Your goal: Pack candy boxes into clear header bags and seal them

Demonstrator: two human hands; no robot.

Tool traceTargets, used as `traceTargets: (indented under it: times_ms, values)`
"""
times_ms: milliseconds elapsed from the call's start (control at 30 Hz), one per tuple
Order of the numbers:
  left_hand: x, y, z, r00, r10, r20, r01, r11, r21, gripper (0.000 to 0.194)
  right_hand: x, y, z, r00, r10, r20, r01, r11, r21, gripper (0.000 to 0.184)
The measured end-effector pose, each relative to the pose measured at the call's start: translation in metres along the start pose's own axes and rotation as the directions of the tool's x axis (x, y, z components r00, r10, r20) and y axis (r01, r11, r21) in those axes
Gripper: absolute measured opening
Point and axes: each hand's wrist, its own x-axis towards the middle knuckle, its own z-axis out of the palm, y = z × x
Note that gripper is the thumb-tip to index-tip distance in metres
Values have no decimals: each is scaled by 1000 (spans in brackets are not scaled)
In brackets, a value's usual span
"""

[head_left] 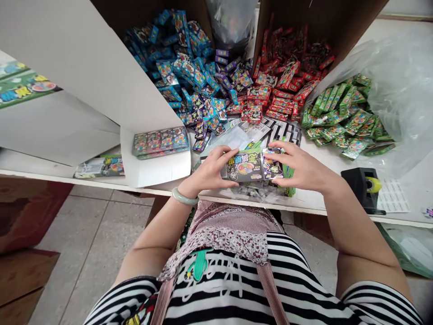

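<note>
My left hand [216,169], with a pale bangle at the wrist, grips a flat dark-and-green printed packet [245,166] by its left end, thumb below and fingers above. At the packet's right end my right hand [294,167] pinches a small purple-and-black candy box [272,163] between thumb and fingers. The box's left edge meets the packet; whether it lies inside or against it, I cannot tell. Underneath, more printed packets and clear plastic lie near the table's front edge, partly covered by my hands.
Piles of blue boxes [189,67], red boxes [284,85] and green boxes [352,113] lie beyond my hands. A white open carton [162,174] holding rows of small boxes stands left. A black tape dispenser [360,187] and a label sheet [394,196] are right.
</note>
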Motion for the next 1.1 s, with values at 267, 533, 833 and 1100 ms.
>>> traceTargets:
  times_ms: [267,533,833,1100]
  values:
    - [0,1,2,999,1,39,1,998,-55,101,4,-9,-13,996,-70,49,73,996,-60,39]
    - [-4,3,0,998,-43,43,47,994,-100,102,-2,-11,-25,998,-35,60,29,995,100,42]
    - [-1,8,1,999,19,45,-12,991,-133,101,9,-3,-19,995,-61,84,55,995,79,41]
    - [-1,5,10,999,-45,-21,43,995,-92,101,17,1,9,998,57,12,-58,989,133,76]
